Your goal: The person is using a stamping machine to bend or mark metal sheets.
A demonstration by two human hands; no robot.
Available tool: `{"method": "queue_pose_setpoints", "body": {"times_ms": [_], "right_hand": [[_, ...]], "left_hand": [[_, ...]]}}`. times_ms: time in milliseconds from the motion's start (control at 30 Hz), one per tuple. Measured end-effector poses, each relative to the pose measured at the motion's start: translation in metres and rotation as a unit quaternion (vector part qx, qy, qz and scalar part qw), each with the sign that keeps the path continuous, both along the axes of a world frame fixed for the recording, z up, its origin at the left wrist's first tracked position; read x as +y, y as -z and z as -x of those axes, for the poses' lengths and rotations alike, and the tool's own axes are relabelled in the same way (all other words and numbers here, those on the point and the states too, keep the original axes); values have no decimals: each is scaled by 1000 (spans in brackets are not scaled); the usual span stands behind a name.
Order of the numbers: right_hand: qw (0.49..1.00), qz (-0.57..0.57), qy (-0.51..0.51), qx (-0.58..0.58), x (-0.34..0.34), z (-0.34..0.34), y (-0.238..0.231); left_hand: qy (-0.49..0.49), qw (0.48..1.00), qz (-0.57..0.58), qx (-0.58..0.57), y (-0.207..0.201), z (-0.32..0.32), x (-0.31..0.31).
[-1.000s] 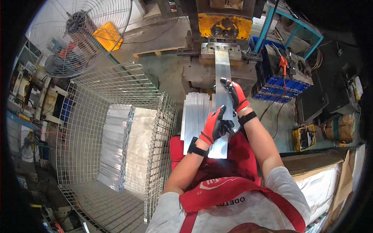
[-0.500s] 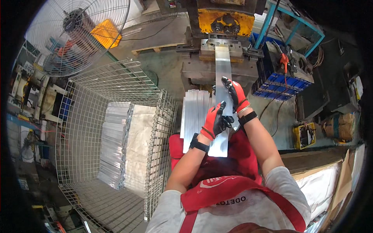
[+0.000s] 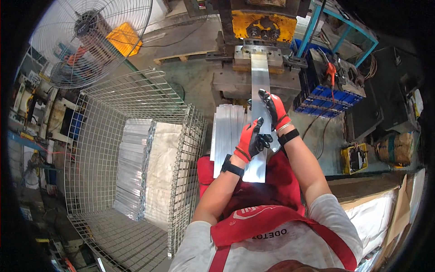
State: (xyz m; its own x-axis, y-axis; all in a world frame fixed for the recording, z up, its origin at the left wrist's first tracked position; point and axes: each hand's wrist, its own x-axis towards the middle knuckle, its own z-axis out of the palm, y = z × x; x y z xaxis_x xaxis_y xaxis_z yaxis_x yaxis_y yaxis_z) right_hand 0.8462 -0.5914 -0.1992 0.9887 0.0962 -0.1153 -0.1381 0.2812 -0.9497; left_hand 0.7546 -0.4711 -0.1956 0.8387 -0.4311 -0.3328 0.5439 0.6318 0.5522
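Note:
A long flat metal strip [image 3: 260,81] runs from above my lap to the press, its far end lying in the die [image 3: 242,56]. My left hand [image 3: 254,141], in a red and black glove, is closed round the strip's left edge nearer to me. Farther along, my right hand [image 3: 273,109], gloved alike, grips the right edge with the thumb on top. Beside the strip on the left lies a stack of similar metal strips [image 3: 225,136], partly over the red apron on my lap. The undersides of my fingers are hidden.
To the left stands a wire mesh basket [image 3: 181,167] holding bundled metal strips [image 3: 131,170]. A big fan [image 3: 88,27] stands behind it. Right of the press are blue crates [image 3: 324,102] with tools and a red air gun [image 3: 332,72]; a yellow basket [image 3: 355,158] sits on the floor.

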Motion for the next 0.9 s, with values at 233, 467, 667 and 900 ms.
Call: {"method": "queue_pose_setpoints", "body": {"times_ms": [233,467,667,900], "right_hand": [[996,71,-3,-47,0,-1,3],[997,28,3,-73,1,1,0],[987,81,60,-127,6,-2,6],[932,258,142,-213,-1,37,-13]], "left_hand": [[-3,1000,-23,5,0,0,0],[0,999,41,-13,3,0,-1],[10,999,35,-27,5,1,5],[38,923,-347,-161,-7,47,43]]}}
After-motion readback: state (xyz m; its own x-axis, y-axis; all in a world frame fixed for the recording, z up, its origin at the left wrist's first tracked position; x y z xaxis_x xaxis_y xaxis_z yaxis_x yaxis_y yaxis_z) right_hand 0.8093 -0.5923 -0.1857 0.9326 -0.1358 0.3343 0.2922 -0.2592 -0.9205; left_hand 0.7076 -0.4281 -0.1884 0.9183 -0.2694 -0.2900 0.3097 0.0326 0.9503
